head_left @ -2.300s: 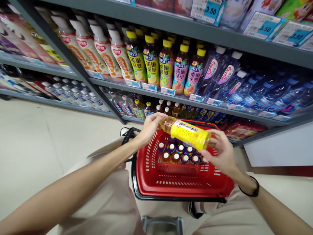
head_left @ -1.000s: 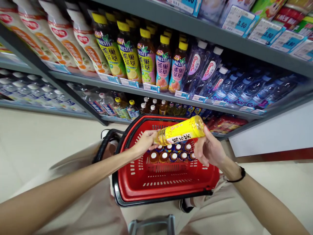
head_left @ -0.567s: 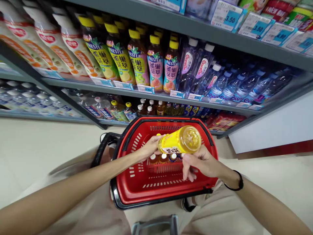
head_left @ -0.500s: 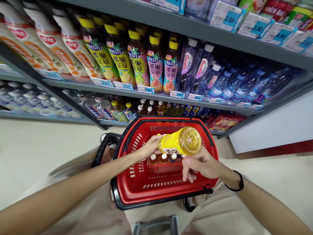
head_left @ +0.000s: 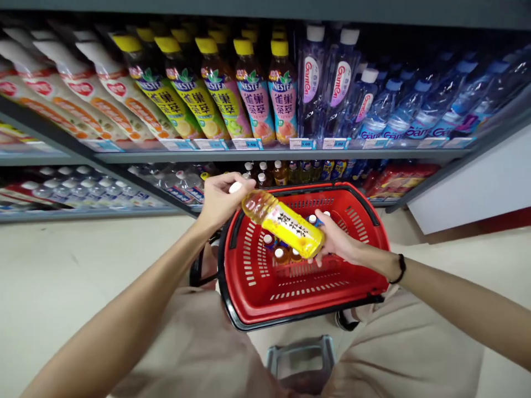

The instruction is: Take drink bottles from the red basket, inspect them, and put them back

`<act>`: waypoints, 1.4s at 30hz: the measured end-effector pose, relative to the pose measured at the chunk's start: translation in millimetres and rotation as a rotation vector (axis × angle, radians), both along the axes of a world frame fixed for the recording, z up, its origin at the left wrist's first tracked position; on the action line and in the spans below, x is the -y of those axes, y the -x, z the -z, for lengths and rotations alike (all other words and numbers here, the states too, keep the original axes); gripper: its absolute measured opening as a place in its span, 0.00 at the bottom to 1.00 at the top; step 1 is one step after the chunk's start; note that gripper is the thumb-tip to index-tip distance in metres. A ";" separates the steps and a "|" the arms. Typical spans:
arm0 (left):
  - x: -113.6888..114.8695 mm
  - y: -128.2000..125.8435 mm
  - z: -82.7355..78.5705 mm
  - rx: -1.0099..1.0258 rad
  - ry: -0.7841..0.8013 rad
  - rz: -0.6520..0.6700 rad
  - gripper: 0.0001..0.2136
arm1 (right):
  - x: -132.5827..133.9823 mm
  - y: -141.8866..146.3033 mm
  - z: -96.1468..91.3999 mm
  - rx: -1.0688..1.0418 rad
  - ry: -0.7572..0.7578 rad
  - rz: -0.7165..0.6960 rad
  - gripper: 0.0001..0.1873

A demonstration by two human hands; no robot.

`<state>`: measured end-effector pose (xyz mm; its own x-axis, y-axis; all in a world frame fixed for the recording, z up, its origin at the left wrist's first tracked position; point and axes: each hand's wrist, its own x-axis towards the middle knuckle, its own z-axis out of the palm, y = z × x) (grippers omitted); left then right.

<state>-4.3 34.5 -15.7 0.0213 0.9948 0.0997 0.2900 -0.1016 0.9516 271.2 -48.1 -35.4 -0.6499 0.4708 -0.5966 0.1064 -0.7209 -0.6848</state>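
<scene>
Over the basket I hold a drink bottle (head_left: 286, 225) with a yellow label, a white cap and amber liquid, tilted with its cap up to the left. My left hand (head_left: 224, 200) has its fingers closed on the cap end. My right hand (head_left: 334, 240) grips the base of the bottle from the right. Below it is a red shopping basket (head_left: 305, 307) with a black rim. Several capped bottles (head_left: 280, 255) stand inside the basket, partly hidden behind the held bottle and my right hand.
A shelf (head_left: 249, 156) ahead holds Nestea bottles (head_left: 253, 102), white bottles (head_left: 120, 94) and clear water bottles (head_left: 384, 113). More drinks stand on the lower shelf, with red packs (head_left: 400, 179) at its right. A grey stool-like frame (head_left: 301, 356) is between my legs.
The bottle has turned from base-toward-me to lying across, label up. My left hand has risen to the cap and my right hand has closed on the base. The view has shifted.
</scene>
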 end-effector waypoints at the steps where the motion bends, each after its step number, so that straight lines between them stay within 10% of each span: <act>1: 5.1 -2.0 -7.3 -0.039 -0.026 0.060 0.14 | -1.0 4.0 7.6 0.092 -0.067 -0.064 0.48; 5: 37.0 -24.0 -28.0 -0.235 -0.140 0.438 0.09 | -6.8 9.6 30.1 0.518 -0.515 -0.493 0.37; 9: 75.0 -51.9 -19.9 -0.456 -0.146 0.787 0.06 | -7.3 -0.7 36.4 0.655 -0.620 -0.750 0.25; 24: 116.5 -41.5 149.3 -1.081 0.281 1.389 0.08 | -6.2 -13.0 -0.4 0.831 -0.685 -1.054 0.22; 36: 112.4 -60.4 133.3 -1.245 0.397 1.301 0.06 | -8.6 -18.3 -18.3 0.844 -0.679 -0.988 0.22; 42: 23.8 -53.7 96.7 -1.192 0.254 0.881 0.15 | -0.9 -15.1 -23.2 0.845 -0.777 -0.929 0.20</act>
